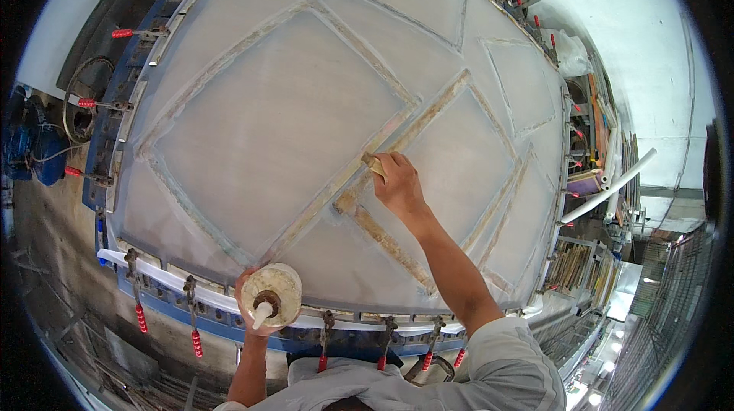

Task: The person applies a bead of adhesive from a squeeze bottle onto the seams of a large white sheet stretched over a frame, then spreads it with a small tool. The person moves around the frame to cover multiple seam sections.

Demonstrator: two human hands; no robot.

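In front of me a large sheet of pale, translucent mesh [283, 105] is stretched flat, with several rectangular frames showing through it. My right hand [399, 185] is closed around a small flat brush-like tool [373, 164], whose brownish end meets the mesh along a frame bar [344, 181]. Whether that end has bristles is too small to tell. At the near edge, my left hand [246, 296] grips a round whitish squeeze bottle [284, 282] from its left side. A white nozzle [262, 313] sticks out of its brown-stained middle, pointing towards me.
Several clamps with red handles [196, 342] line the mesh's edges, along a blue metal table frame [160, 296]. A white tube [612, 185] leans out at the right, near stacked strips [585, 266]. Blue machinery [47, 147] stands at the far left.
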